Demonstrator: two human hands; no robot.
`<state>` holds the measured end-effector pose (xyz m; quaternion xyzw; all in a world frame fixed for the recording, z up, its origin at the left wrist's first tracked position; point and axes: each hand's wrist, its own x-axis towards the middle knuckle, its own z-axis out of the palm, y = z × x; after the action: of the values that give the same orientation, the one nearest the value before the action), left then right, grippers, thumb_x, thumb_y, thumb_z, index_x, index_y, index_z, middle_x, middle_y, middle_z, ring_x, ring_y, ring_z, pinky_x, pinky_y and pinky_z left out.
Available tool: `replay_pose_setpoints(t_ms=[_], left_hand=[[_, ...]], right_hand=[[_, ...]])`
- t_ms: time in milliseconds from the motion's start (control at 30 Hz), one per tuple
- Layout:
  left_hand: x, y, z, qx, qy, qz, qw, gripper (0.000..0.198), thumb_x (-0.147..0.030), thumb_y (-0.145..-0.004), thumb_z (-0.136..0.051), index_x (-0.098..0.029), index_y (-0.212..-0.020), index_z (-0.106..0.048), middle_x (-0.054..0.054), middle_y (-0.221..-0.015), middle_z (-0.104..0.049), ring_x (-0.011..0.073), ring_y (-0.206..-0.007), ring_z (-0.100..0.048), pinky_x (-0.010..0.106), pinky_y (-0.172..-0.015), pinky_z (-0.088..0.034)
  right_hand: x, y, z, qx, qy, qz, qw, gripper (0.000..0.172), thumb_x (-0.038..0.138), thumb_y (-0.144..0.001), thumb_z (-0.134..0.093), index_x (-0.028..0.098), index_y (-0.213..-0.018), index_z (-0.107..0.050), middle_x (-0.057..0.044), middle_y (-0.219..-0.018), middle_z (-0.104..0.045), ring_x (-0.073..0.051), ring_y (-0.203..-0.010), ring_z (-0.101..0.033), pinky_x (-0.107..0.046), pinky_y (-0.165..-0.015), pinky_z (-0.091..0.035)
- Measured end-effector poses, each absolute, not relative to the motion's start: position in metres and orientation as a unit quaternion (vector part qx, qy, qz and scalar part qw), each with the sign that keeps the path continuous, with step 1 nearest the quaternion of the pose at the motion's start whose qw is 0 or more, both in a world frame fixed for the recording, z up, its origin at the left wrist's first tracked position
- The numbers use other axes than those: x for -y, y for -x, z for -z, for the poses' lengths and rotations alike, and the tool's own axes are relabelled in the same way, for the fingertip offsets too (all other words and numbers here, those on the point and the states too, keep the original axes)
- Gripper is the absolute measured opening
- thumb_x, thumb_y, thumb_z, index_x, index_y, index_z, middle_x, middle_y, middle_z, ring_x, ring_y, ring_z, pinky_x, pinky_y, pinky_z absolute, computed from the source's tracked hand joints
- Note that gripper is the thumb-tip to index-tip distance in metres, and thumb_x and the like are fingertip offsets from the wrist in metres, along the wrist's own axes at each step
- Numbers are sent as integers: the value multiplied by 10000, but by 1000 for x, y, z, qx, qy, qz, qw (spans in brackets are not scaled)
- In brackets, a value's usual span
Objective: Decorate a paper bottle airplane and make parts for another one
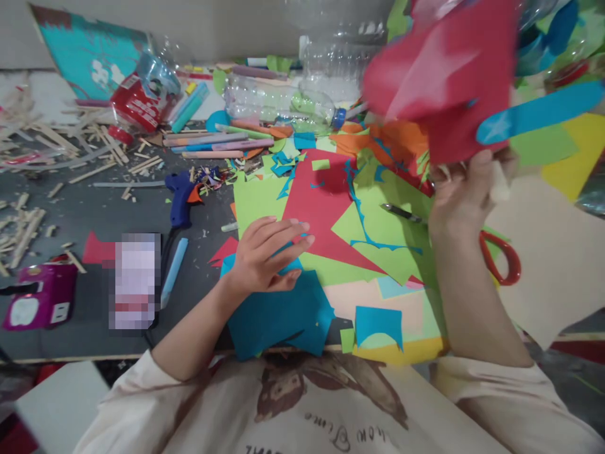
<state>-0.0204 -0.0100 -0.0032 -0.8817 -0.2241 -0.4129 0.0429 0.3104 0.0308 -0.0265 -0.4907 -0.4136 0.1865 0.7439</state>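
Note:
My right hand (466, 189) is raised and closed on a red paper sheet (444, 82), held up in the air and blurred by motion. A blue paper strip (539, 113) sticks out to the right beside that sheet. My left hand (267, 252) rests on a blue paper sheet (278, 315) near the table's front edge, thumb and fingers pinching its edge. Beyond it lie a flat red paper sheet (316, 208) and green paper (378, 233).
Red-handled scissors (501, 258) lie right of my raised arm. A blue glue gun (182, 198), a pen (401, 213), clear plastic bottles (283, 101), colored sticks (212, 142) and wood scraps (42, 151) cover the table. A purple box (40, 296) sits at left.

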Motion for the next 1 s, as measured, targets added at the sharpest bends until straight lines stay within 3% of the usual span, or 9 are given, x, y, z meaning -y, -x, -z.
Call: replay_pose_setpoints(t_ms=[133,300,400,500,600,667,867,1000], left_hand=[[6,20,6,239,887,394,34,322,-355,-961,-426,-266,-1164,-660,61,-1046,-787,209,-994,-722,372,-927,-522],[3,18,8,260,896,359,-9,233,-242,-934,-469,-245,-1006,-690,59,-955,-787,194,-913,-725,336,-793,-553],[-4,25,5,360,868,340,-50,208,-243,-917,-477,-222,-841,-670,51,-816,-751,190,-799,-694,325,-721,-531],[-20,46,-3,453,833,309,-76,153,-156,-802,-490,-194,-863,-625,41,-740,-674,182,-662,-624,303,-587,-467],[-37,76,-10,498,826,175,-199,160,-243,-667,-609,-218,-824,-591,21,-765,-623,181,-651,-572,301,-580,-459],[-43,93,-13,502,825,130,-223,193,-317,-658,-661,-226,-813,-591,28,-792,-626,191,-672,-569,313,-598,-462],[-47,117,-15,511,813,71,-270,294,-525,-741,-657,-234,-721,-613,15,-664,-632,179,-555,-549,295,-511,-415],[-41,100,-27,542,786,92,-285,372,-586,-778,-634,-222,-702,-632,22,-672,-666,187,-601,-600,288,-559,-436]], right_hand=[[-18,-294,27,433,504,-219,715,363,449,-757,-792,280,-1020,-606,-72,-1019,-729,-200,-905,-729,-301,-677,-566],[-3,-264,25,481,510,-345,625,347,533,-796,-744,245,-959,-640,-35,-838,-749,-169,-700,-724,-293,-616,-575],[6,-247,21,502,490,-435,564,427,631,-837,-635,231,-984,-653,-14,-749,-728,-163,-650,-711,-286,-576,-570],[13,-234,17,478,437,-541,536,437,658,-820,-615,251,-975,-600,43,-671,-663,-125,-514,-623,-253,-485,-514],[15,-227,15,429,390,-625,522,349,530,-783,-713,246,-830,-516,111,-532,-510,-71,-370,-423,-196,-388,-384],[16,-224,15,418,383,-653,502,318,447,-782,-740,238,-800,-500,124,-498,-457,-62,-362,-370,-186,-382,-358],[13,-224,14,372,384,-686,494,258,431,-767,-723,212,-883,-647,35,-623,-650,-112,-506,-578,-241,-489,-511],[11,-225,12,315,393,-715,485,292,447,-731,-682,191,-864,-724,-3,-626,-677,-129,-528,-602,-244,-490,-520]])
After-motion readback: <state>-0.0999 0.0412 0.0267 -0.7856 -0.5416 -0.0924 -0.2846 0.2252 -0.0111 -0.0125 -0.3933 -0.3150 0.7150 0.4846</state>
